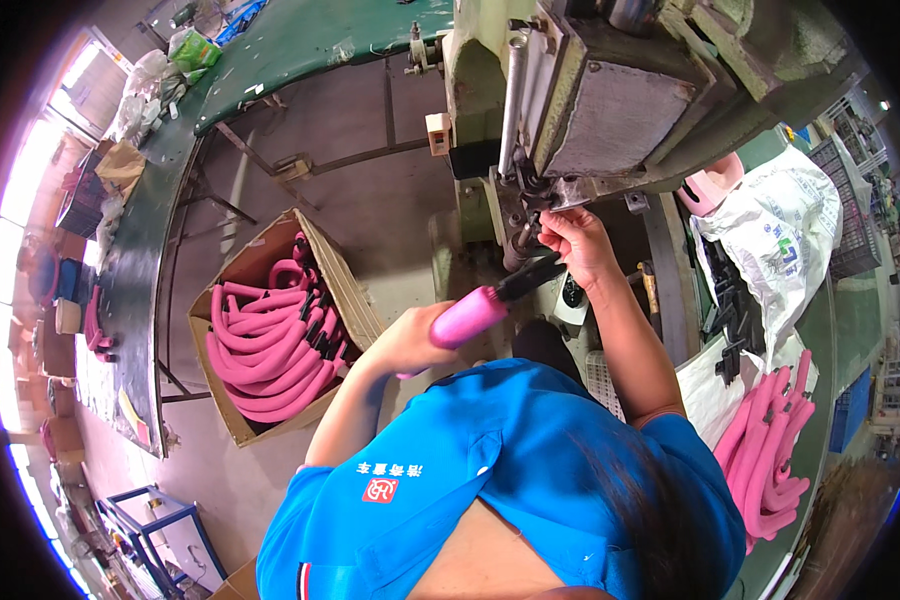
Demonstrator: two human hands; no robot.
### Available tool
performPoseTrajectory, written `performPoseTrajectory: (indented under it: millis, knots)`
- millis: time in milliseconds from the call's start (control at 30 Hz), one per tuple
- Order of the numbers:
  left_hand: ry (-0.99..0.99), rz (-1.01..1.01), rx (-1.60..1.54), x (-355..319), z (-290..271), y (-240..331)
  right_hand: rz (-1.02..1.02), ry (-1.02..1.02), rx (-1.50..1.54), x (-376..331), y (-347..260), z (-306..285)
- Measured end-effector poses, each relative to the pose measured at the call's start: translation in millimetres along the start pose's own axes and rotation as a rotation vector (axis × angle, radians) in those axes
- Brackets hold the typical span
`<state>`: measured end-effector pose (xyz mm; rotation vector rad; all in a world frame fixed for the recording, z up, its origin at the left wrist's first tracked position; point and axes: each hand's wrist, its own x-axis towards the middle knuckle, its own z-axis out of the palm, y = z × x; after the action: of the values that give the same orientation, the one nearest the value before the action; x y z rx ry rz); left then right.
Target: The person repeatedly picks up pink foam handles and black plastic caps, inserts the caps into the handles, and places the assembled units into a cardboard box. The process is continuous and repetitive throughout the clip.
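While the left hand (pixel 407 342) has its grip wrapped around a pink tube (pixel 470 317) | tube's black end near the right hand (pixel 582 247), below the machine (pixel 620 115) | right grip at machine's underside, cannot tell if clamped | box (pixel 342 275) of tubes at left

A pink padded tube (pixel 468 318) slants forward and right in midair, black end (pixel 528 279) foremost.
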<state>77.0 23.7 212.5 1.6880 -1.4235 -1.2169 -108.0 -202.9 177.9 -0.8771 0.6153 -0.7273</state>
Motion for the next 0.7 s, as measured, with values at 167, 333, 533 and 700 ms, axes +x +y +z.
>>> performPoseTrajectory:
  millis: [167,333,533,700]
  knots:
    - [0.175,-0.137,-0.029,-36.6,-2.2,-17.4,0.021,-0.041,-0.153,9.3,3.5,7.5]
    - [0.097,-0.114,0.014,-33.6,7.4,-6.1,0.061,0.208,0.098,10.1,16.9,-10.9]
    - [-0.248,0.054,0.151,-2.3,18.0,15.9,0.050,-0.274,-0.324,-82.6,-14.4,16.1]
    - [0.141,0.440,0.426,17.4,57.2,31.2,-0.064,-0.345,-0.464,-125.3,-41.7,-0.6]
